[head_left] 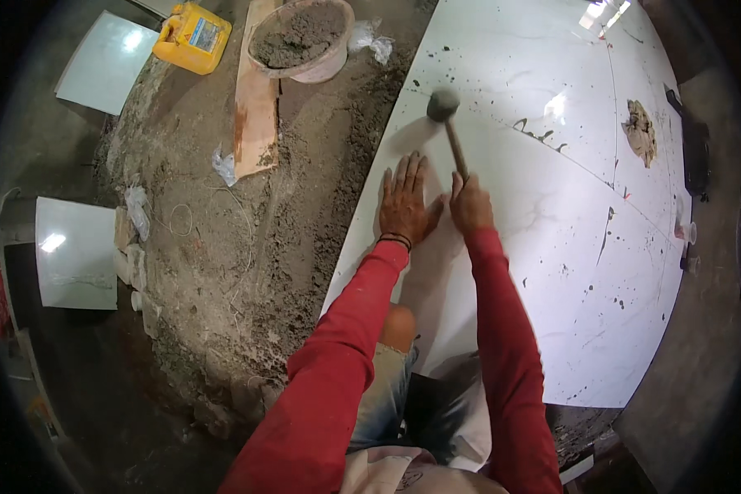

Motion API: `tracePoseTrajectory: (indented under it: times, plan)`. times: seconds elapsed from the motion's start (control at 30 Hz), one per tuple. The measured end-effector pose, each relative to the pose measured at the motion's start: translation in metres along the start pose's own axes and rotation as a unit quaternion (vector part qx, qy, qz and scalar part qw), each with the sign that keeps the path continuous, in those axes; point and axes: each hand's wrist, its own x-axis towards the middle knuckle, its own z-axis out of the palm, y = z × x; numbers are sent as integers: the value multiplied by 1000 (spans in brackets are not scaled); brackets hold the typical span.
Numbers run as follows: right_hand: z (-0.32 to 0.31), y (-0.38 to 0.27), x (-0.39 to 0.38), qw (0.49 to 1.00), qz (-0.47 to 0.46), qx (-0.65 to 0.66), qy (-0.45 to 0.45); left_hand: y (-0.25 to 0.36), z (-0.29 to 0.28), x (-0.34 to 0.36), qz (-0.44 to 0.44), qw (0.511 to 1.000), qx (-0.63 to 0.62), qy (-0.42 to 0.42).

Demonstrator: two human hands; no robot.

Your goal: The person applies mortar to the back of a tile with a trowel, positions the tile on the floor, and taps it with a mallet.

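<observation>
My right hand (472, 206) is wrapped round the wooden handle of a rubber mallet (445, 105). The mallet's dark grey round head is over the white marbled floor tile (436, 193), with a shadow beside it; whether it touches the tile I cannot tell. To the left, my left hand (405, 198) lies flat on the same tile near its left edge, fingers stretched toward the far side and thumb spread out. A dark band circles that wrist. Dark specks of mortar dot the glossy surface.
Rough grey mortar bed (305, 222) borders the tiles on the left. On it are a bucket of mortar (337, 62), a wooden board (255, 123) and a yellow jerrycan (193, 37). Loose white tiles (78, 276) stand at far left. A crumpled brown scrap (639, 133) lies on the right tile.
</observation>
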Motion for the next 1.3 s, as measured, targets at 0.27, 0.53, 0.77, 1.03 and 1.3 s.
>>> tracePoseTrajectory:
  times: [0.27, 0.53, 0.77, 1.03, 1.3]
  plan:
    - [-26, -30, -1, 998, 31, -16, -48, -5, -1, -3, -11, 999, 35, -34]
    - [-32, -33, -27, 991, -24, 131, 26, -11, -1, -2, -27, 999, 44, 12]
    - [-80, -49, -50, 978, -10, 188, 90, -18, -6, -6, -23, 998, 53, 9]
    - [-127, -31, -92, 979, 35, 166, 116, -31, -6, -11, -9, 995, 96, -23]
    - [-183, 27, -134, 973, 117, 156, 125, 35, -27, -68, -75, 936, 93, -332]
